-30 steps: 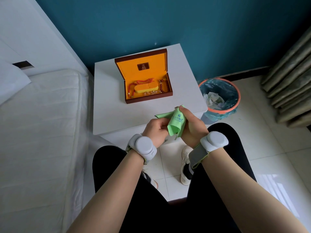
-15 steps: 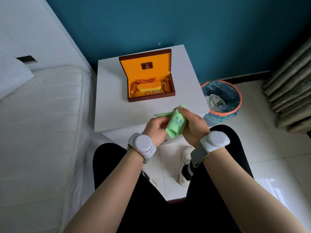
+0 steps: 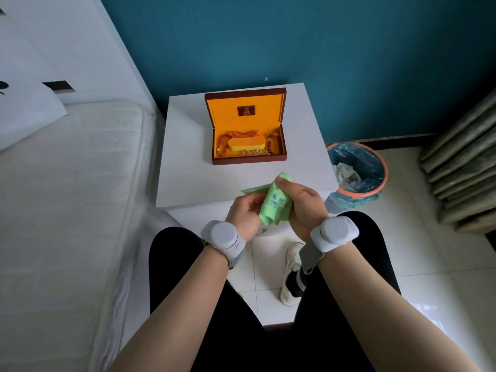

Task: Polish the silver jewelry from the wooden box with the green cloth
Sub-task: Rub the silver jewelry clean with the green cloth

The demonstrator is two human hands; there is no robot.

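working the green cloth (image 3: 275, 204) between both hands, the person is sitting with knees in black trousers nearest the camera and one white shoe (image 3: 291, 272) showing on the floor tiles. the left hand (image 3: 245, 210) is curling its fingers round one side of the cloth, and the right hand (image 3: 302, 201) is gripping the other, thumb pressing on the top fold. whatever silver piece is inside is hidden — i cannot tell its shape. to polish well, they should probably be keeping it wrapped and rubbing in short strokes, turning it so no face is missed. beyond the hands, the white surface (image 3: 188, 162) is carrying one wooden box (image 3: 248, 157), lid standing open, with several bead strings and one yellow pad inside. one orange-rimmed bin (image 3: 358, 170) is standing at the right — two wrist bands, one cloth.
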